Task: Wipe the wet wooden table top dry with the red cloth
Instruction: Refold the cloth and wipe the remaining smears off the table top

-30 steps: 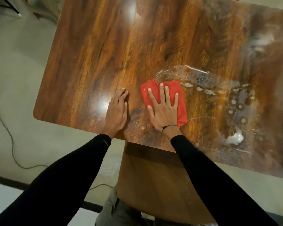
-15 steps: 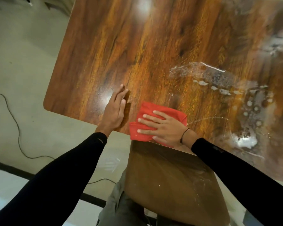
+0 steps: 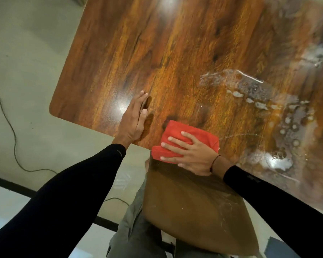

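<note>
We see the red cloth (image 3: 203,138) folded at the near edge of the table (image 3: 138,53), its long axis lying roughly along that edge, one corner pointing away from us. Our right hand (image 3: 192,157) presses flat on it, fingers spread and aimed left. Our left hand (image 3: 132,123) rests just beside the cloth, fingers straight and together, holding nothing. Pooled water (image 3: 287,118) gleams to the right.

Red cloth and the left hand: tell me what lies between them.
In the head view, only a bare strip of the brown wooden table top separates the folded red cloth from the flat left hand.
</note>
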A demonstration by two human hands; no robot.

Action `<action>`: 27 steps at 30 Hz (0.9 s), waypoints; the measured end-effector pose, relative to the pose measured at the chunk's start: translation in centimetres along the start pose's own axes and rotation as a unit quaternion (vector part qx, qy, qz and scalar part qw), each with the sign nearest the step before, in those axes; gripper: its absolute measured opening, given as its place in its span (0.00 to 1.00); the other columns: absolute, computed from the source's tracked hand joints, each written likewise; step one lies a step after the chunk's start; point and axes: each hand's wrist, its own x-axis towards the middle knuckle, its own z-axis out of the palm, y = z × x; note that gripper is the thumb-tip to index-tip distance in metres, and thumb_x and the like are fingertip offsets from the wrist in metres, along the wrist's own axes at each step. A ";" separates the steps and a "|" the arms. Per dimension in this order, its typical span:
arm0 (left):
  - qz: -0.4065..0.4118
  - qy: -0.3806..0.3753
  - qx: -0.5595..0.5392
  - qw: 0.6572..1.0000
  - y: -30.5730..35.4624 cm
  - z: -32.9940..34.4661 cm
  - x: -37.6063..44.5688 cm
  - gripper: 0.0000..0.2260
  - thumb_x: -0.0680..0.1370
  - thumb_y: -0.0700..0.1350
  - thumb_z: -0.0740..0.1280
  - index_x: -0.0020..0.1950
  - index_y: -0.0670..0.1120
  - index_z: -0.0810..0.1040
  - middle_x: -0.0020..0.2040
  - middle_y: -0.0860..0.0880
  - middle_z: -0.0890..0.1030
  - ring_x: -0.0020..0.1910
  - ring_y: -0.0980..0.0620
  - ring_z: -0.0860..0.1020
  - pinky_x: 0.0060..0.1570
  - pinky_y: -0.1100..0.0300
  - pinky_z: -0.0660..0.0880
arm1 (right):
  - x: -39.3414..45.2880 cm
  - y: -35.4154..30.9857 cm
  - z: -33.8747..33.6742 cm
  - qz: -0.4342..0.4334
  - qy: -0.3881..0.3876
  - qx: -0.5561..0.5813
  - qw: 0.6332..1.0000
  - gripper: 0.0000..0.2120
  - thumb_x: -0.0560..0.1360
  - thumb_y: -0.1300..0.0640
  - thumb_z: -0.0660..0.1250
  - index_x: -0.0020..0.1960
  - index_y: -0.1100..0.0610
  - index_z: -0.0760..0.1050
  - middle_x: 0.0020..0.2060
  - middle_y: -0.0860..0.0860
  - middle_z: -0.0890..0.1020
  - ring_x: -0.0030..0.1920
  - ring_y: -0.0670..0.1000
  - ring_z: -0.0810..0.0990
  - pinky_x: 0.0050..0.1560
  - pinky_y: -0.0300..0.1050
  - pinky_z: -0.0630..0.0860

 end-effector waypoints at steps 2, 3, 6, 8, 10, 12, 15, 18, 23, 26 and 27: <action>-0.001 -0.020 0.043 0.999 0.0 0.3 -0.2 0.24 0.91 0.54 0.52 0.86 0.46 0.66 0.87 0.47 0.63 0.86 0.50 0.65 0.79 0.68 0.62 | -1.6 2.3 0.0 0.059 0.016 0.001 0.998 0.32 0.88 0.41 0.51 0.90 0.40 0.47 0.90 0.51 0.47 0.89 0.59 0.47 0.86 0.71 0.44; 0.000 -0.030 0.069 0.997 0.0 0.4 -0.3 0.25 0.91 0.55 0.51 0.86 0.47 0.66 0.88 0.47 0.61 0.86 0.50 0.64 0.79 0.68 0.62 | -1.9 3.5 0.0 0.121 0.030 -0.003 0.992 0.31 0.88 0.41 0.50 0.90 0.39 0.47 0.90 0.50 0.47 0.89 0.59 0.48 0.85 0.71 0.44; 0.020 -0.051 0.141 0.988 0.2 0.7 -0.4 0.24 0.92 0.53 0.52 0.86 0.46 0.65 0.88 0.46 0.61 0.86 0.48 0.62 0.82 0.55 0.64 | -0.2 5.2 -0.9 0.354 0.081 0.008 0.932 0.32 0.88 0.41 0.51 0.90 0.39 0.46 0.90 0.50 0.46 0.89 0.59 0.49 0.85 0.73 0.47; 0.022 -0.065 0.167 0.984 0.6 0.7 -0.2 0.24 0.91 0.51 0.54 0.86 0.44 0.66 0.88 0.44 0.62 0.86 0.46 0.62 0.84 0.49 0.62 | 2.3 4.0 -1.7 0.486 0.112 0.035 0.866 0.32 0.88 0.42 0.50 0.90 0.39 0.46 0.90 0.51 0.46 0.89 0.59 0.48 0.84 0.73 0.47; 0.008 -0.070 0.181 0.981 1.4 0.6 -0.1 0.23 0.91 0.50 0.55 0.86 0.44 0.67 0.87 0.44 0.63 0.85 0.44 0.63 0.84 0.48 0.61 | 5.3 1.3 -1.8 0.588 0.146 0.068 0.793 0.32 0.88 0.42 0.50 0.90 0.41 0.46 0.90 0.53 0.48 0.89 0.61 0.49 0.84 0.74 0.47; -0.015 -0.057 0.189 0.980 2.4 0.7 0.1 0.22 0.91 0.48 0.56 0.85 0.43 0.68 0.86 0.43 0.65 0.84 0.43 0.65 0.83 0.47 0.63 | 7.6 -2.1 -1.8 0.616 0.160 0.096 0.765 0.33 0.87 0.42 0.50 0.90 0.44 0.46 0.90 0.55 0.47 0.89 0.62 0.48 0.84 0.75 0.46; -0.038 -0.036 0.176 0.983 4.6 2.2 0.4 0.20 0.91 0.47 0.57 0.83 0.43 0.71 0.85 0.42 0.67 0.83 0.41 0.67 0.82 0.43 0.67 | 5.6 -5.1 -0.1 0.485 0.138 0.100 0.858 0.35 0.87 0.42 0.52 0.91 0.45 0.46 0.90 0.56 0.45 0.89 0.62 0.46 0.84 0.74 0.46; -0.029 -0.032 0.157 0.987 6.4 4.3 0.9 0.21 0.91 0.49 0.55 0.82 0.44 0.71 0.84 0.42 0.68 0.82 0.41 0.68 0.82 0.43 0.66 | -0.8 -4.0 1.0 0.347 0.097 0.062 0.931 0.35 0.87 0.41 0.54 0.90 0.44 0.46 0.90 0.55 0.45 0.89 0.61 0.46 0.84 0.74 0.47; -0.041 -0.020 0.151 0.988 8.2 8.0 0.5 0.21 0.91 0.50 0.54 0.84 0.46 0.68 0.86 0.45 0.65 0.84 0.43 0.65 0.83 0.43 0.64 | -11.0 -1.7 1.4 0.471 0.067 0.044 0.879 0.33 0.87 0.43 0.52 0.90 0.41 0.47 0.90 0.51 0.45 0.90 0.58 0.45 0.83 0.76 0.50; -0.045 -0.018 0.167 0.985 7.7 8.8 0.6 0.22 0.91 0.51 0.55 0.85 0.47 0.65 0.87 0.44 0.62 0.85 0.41 0.63 0.84 0.41 0.63 | -14.0 -2.3 1.4 0.655 0.087 0.082 0.746 0.32 0.87 0.42 0.49 0.90 0.41 0.48 0.90 0.50 0.43 0.90 0.57 0.43 0.85 0.73 0.43; -0.048 -0.019 0.172 0.984 7.6 8.9 0.7 0.22 0.91 0.51 0.55 0.85 0.47 0.65 0.87 0.44 0.62 0.85 0.41 0.63 0.83 0.41 0.63 | -13.7 -2.7 1.3 0.715 0.095 0.097 0.686 0.32 0.87 0.42 0.48 0.90 0.41 0.47 0.90 0.50 0.43 0.90 0.57 0.43 0.85 0.72 0.40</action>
